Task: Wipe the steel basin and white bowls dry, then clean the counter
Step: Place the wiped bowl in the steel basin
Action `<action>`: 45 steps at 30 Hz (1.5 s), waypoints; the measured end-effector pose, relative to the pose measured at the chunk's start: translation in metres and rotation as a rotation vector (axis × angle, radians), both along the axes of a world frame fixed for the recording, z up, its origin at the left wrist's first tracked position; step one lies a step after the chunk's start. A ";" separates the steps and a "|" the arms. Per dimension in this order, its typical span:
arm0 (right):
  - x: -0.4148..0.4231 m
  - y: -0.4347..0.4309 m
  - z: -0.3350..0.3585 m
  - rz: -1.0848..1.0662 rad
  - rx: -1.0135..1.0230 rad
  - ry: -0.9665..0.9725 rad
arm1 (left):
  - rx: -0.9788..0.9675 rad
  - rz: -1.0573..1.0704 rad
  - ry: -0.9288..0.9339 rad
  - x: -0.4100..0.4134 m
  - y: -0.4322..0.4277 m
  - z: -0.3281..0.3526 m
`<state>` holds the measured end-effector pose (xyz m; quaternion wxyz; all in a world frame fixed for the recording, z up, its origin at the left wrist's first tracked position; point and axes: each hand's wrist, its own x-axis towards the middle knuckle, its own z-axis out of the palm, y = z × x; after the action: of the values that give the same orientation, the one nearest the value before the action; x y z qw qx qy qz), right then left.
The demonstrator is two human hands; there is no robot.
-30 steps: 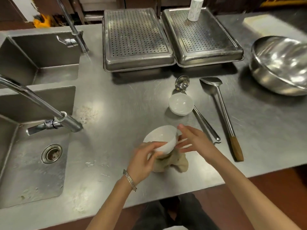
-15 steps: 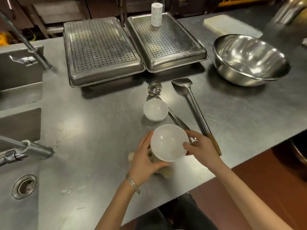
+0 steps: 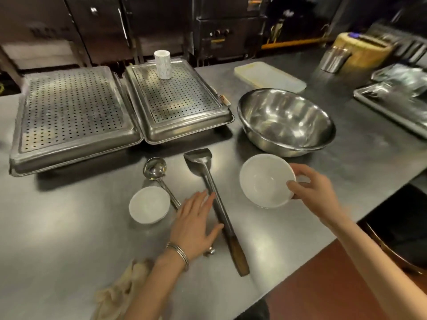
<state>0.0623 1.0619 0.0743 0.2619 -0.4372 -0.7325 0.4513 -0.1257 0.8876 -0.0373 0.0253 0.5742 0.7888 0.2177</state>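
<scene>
My right hand (image 3: 315, 192) grips a white bowl (image 3: 265, 180) by its right rim, tilted, just in front of the big steel basin (image 3: 286, 121). My left hand (image 3: 194, 225) is flat and open above the counter (image 3: 69, 227), over the ladle's handle and beside the spatula (image 3: 217, 211). A smaller white bowl (image 3: 149, 204) stands upright left of that hand. The beige cloth (image 3: 122, 289) lies crumpled by the counter's front edge, under my left forearm.
Two perforated steel trays (image 3: 71, 118) (image 3: 178, 102) sit at the back, one with a white cup (image 3: 163, 64) on it. A ladle (image 3: 157, 174) lies between bowl and spatula. A white cutting board (image 3: 269, 76) and foil-covered trays (image 3: 397, 98) are at the far right.
My right hand carried the larger bowl rightward to in front of the basin. My left hand let go of bowl and cloth; the cloth stays by the edge. The view swung right.
</scene>
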 end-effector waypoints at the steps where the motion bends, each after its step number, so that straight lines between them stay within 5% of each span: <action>1: 0.006 0.025 0.006 -0.001 0.013 0.003 | -0.007 0.007 0.064 0.006 0.023 0.003; 9: 0.028 0.236 0.021 0.083 0.067 -0.109 | -0.047 0.064 0.192 0.051 0.198 0.031; 18: -0.027 0.385 -0.053 0.086 -0.249 -0.136 | -0.202 0.079 0.229 0.046 0.342 0.010; 24: -0.062 0.435 -0.111 0.081 -0.335 -0.180 | -0.352 0.023 0.223 0.033 0.376 -0.020; 42: -0.082 0.466 -0.175 0.108 -0.411 -0.307 | -0.269 0.010 0.164 0.034 0.377 -0.028; 45: -0.074 0.461 -0.153 0.186 -0.220 -0.406 | -0.222 -0.012 0.184 0.031 0.376 -0.025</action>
<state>-0.0121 1.5225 -0.0791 0.0173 -0.4756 -0.7536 0.4534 -0.0945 1.2632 -0.0621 0.0175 0.5901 0.8036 0.0755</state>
